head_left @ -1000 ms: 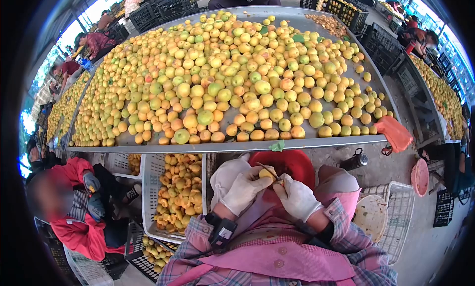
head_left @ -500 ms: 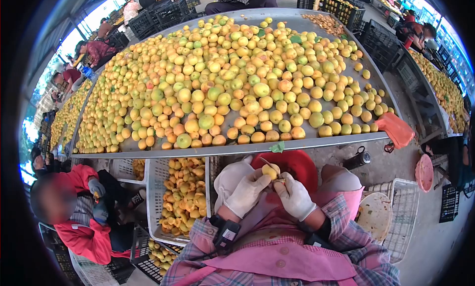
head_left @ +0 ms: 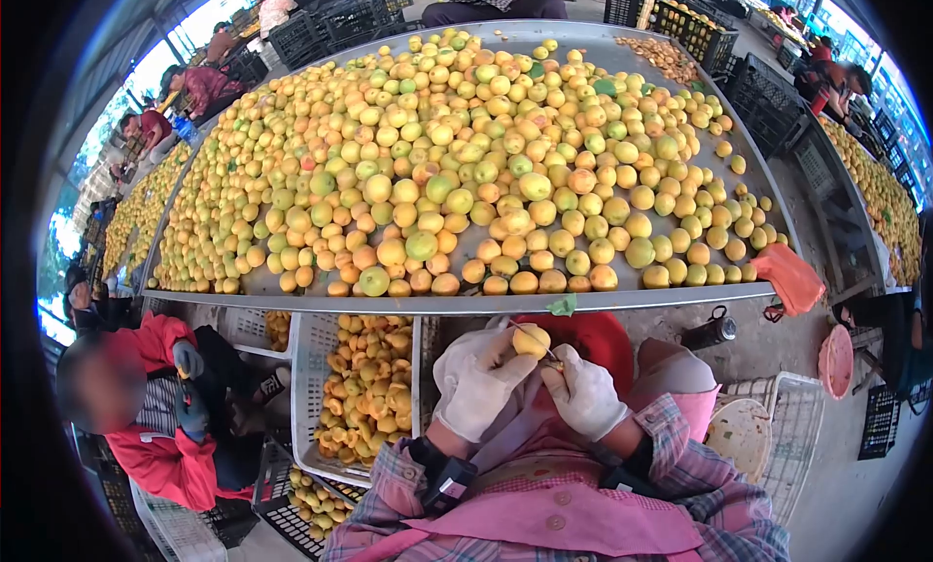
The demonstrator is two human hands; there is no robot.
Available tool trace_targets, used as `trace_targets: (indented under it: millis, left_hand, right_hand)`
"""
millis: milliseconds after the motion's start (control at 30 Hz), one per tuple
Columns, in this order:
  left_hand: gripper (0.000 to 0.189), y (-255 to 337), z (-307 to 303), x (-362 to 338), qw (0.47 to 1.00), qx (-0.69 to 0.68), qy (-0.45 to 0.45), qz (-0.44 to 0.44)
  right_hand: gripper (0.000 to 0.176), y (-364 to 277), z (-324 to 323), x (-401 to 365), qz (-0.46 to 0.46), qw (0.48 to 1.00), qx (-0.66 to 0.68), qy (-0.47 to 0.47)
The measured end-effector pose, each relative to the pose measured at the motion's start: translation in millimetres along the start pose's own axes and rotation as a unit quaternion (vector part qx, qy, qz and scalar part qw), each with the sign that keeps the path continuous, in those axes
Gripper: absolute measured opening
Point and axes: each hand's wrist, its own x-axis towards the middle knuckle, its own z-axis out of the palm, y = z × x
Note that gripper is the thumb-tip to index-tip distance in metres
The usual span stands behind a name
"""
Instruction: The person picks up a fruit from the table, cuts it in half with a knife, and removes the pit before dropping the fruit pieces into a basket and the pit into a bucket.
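Note:
My left hand, in a white glove, pinches a yellow apricot between thumb and fingers above my lap. Close to its right, my gloved right hand is closed on a small knife. Only a thin part of the knife shows against the fruit's lower right side; its handle is hidden in the fingers. Behind both hands, a red basin is partly covered. On the metal-edged table in front lies a wide heap of whole apricots.
Left of my lap stands a white crate of opened apricots. A person in a red jacket sits beyond it. To the right are a dark flask, a white crate and a pink basin. An orange bag hangs at the table corner.
The apricot has turned in my left hand, and that hand has shifted slightly left. The knife, earlier sticking up behind the fruit, now lies at its lower right side.

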Motion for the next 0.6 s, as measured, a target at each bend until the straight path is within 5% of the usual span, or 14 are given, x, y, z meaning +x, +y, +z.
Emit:
trace_targets:
  millis: [33, 67, 100, 233, 300, 400, 433, 500, 600]
  left_hand:
    - [0.029, -3, 5, 0, 1.000, 0.002, 0.002, 0.000]
    - [0.030, -5, 13, -2, 0.972, -0.222, 0.014, -0.079]
    - [0.030, -8, 18, -2, 0.887, -0.434, 0.024, -0.153]
    - [0.038, -24, 11, 1, 0.948, -0.297, -0.009, -0.112]
    - [0.045, -14, 1, 5, 0.987, -0.082, -0.057, -0.125]
    - [0.049, -7, -1, 6, 0.988, -0.012, -0.054, -0.142]
    - [0.049, -9, 5, 7, 0.989, -0.012, -0.052, -0.141]
    - [0.030, -22, 24, 4, 0.960, -0.259, 0.088, -0.065]
    - [0.030, -38, 22, 0, 0.990, -0.119, 0.077, -0.014]
  right_hand:
    - [0.029, 2, 4, 1, -0.009, 0.999, 0.025, 0.026]
    - [0.028, 3, 7, 2, -0.018, 0.997, 0.050, 0.051]
    - [0.028, 3, 7, 1, -0.019, 0.997, 0.051, 0.051]
    - [0.027, 7, 1, 3, -0.017, 0.999, 0.030, 0.011]
    - [0.028, 8, -2, 7, -0.018, 1.000, 0.020, -0.006]
    - [0.029, 10, 2, 9, -0.004, 0.999, 0.016, -0.028]
    - [0.029, 13, 7, 9, -0.009, 0.999, 0.050, -0.013]
    - [0.029, 12, 15, 8, -0.016, 0.996, 0.085, -0.001]
    - [0.029, 9, 18, 12, -0.043, 0.991, 0.113, 0.053]
